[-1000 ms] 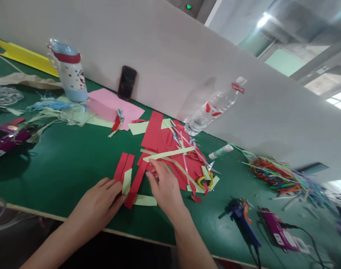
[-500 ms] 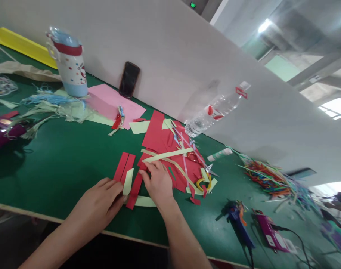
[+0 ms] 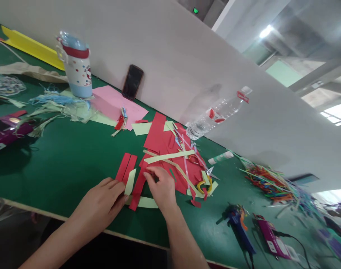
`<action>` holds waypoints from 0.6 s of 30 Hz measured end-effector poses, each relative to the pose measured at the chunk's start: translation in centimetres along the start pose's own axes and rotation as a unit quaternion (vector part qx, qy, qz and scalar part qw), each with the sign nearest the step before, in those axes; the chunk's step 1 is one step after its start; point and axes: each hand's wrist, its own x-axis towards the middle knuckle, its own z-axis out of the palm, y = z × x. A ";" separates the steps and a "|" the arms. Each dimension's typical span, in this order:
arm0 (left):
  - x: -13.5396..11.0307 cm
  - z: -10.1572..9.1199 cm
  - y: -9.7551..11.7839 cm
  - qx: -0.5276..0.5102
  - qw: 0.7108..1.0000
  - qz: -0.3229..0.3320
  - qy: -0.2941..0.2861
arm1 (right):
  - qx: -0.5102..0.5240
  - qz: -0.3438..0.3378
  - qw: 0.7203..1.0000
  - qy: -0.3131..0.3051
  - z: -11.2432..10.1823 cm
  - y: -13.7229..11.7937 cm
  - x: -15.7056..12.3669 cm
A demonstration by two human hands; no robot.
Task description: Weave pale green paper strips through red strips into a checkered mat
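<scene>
Two red paper strips (image 3: pixel 126 167) lie side by side on the green table, with a slanted pale green paper strip (image 3: pixel 130 182) woven at their lower right. My left hand (image 3: pixel 107 194) is closed at their lower ends, thumb and fingers on the pale green strip. To the right, another red paper strip (image 3: pixel 137 192) crosses over a second pale green strip (image 3: pixel 147 202) lying across the front. My right hand (image 3: pixel 162 186) pinches at the upper part of this red strip, thumb against forefinger. The left fingertips partly hide the strips' ends.
Behind my right hand lie red paper scraps (image 3: pixel 156 134), a long pale green strip (image 3: pixel 170 156) and yellow-handled scissors (image 3: pixel 201 185). A plastic bottle (image 3: pixel 212 116), phone (image 3: pixel 133 82) and cup (image 3: pixel 77 71) stand along the wall. At right are a glue stick (image 3: pixel 220 157) and blue glue gun (image 3: pixel 239 228).
My right hand has shifted slightly down along the red strip, its fingers more curled. My left hand stays at the strips. The whole view has moved a little.
</scene>
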 end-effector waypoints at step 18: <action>-0.7 -1.2 0.1 -0.021 0.995 0.038 -0.088 | 0.163 -0.154 0.974 0.001 -4.3 -4.5 -3.6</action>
